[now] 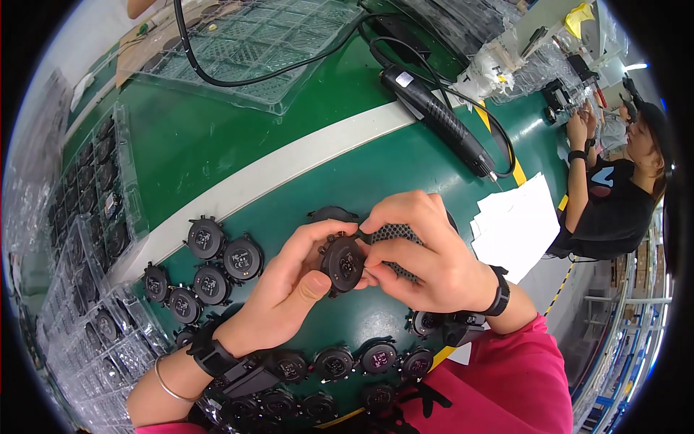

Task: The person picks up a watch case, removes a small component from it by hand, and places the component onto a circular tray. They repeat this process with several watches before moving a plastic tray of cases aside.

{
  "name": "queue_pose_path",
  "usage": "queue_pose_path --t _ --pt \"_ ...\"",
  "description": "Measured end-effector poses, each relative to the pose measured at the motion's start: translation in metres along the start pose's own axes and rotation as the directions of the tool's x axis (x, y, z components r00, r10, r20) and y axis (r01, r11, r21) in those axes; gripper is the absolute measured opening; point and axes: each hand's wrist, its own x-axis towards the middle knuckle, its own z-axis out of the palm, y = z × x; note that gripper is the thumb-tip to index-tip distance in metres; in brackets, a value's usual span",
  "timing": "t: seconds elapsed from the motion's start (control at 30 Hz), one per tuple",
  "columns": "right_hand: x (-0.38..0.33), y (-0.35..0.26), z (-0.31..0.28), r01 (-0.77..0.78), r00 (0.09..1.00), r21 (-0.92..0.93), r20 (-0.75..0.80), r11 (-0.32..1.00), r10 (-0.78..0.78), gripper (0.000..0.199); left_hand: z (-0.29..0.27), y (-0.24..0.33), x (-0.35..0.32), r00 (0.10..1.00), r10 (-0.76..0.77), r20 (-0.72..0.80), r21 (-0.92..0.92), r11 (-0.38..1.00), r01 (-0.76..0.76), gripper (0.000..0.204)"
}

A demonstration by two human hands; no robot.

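My left hand (296,278) and my right hand (426,257) meet over the green bench, both pinching one small round black fan part (343,265). Under my right fingers sits a black perforated mesh piece (394,233), partly hidden. A second black part (331,213) peeks out just behind my left fingertips. Several more round black fan parts (217,264) lie in rows to the left, and another row of fan parts (354,359) lies below my wrists.
A black electric screwdriver (441,119) with its cable lies at the upper right. White paper sheets (517,224) sit at the bench edge. Clear plastic trays (267,43) stand at the back; trays holding fans (94,181) line the left. Another person (614,195) works at the right.
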Motion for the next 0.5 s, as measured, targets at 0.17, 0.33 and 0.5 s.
queue_pose_path --t 0.17,0.33,0.5 --pt "0.0002 -0.0006 0.0032 0.013 1.0 0.027 -0.001 1.0 -0.013 0.024 -0.0001 -0.0007 -0.0021 1.0 -0.01 0.029 0.041 0.999 0.009 0.06" --pt "0.001 -0.0016 -0.0002 -0.019 0.998 0.111 0.062 0.994 0.012 0.024 0.0006 -0.0012 -0.0032 0.996 -0.037 0.075 0.072 0.997 0.032 0.055" --pt "0.0 0.001 -0.0008 -0.004 0.998 0.116 0.064 0.993 -0.003 0.024 0.0023 0.0006 -0.0031 0.995 -0.067 0.07 0.088 0.994 0.061 0.053"
